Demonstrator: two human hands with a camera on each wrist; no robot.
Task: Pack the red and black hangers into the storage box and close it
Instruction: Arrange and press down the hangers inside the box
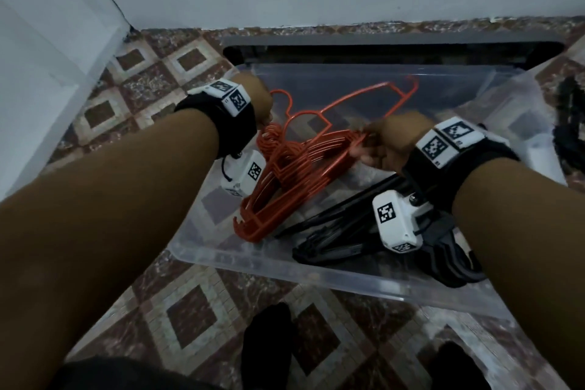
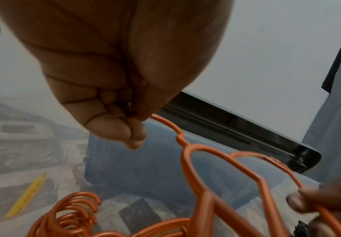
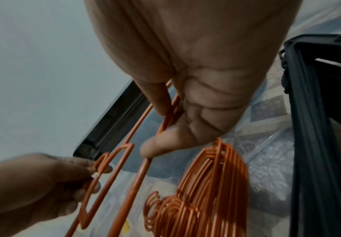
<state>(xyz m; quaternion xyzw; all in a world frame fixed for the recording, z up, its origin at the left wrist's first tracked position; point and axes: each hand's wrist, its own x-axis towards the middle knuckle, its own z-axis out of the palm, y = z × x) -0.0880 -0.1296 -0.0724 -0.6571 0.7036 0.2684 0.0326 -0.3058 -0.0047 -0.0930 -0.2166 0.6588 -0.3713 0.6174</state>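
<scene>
Red hangers [image 1: 285, 165] are lying stacked inside the clear box [image 1: 240, 260], at its left end, with black hangers [image 1: 357, 231] lying at its right end. One red hanger is being held above the box: the left hand [image 1: 259, 98] is pinching its hook, and the right hand [image 1: 395, 142] is pinching its shoulder. Behind the box, the lid [image 1: 380, 47] is leaning against the wall.

The light was dim and flat around me, colours muted; both wrist views were soft, bent at the edges.
</scene>
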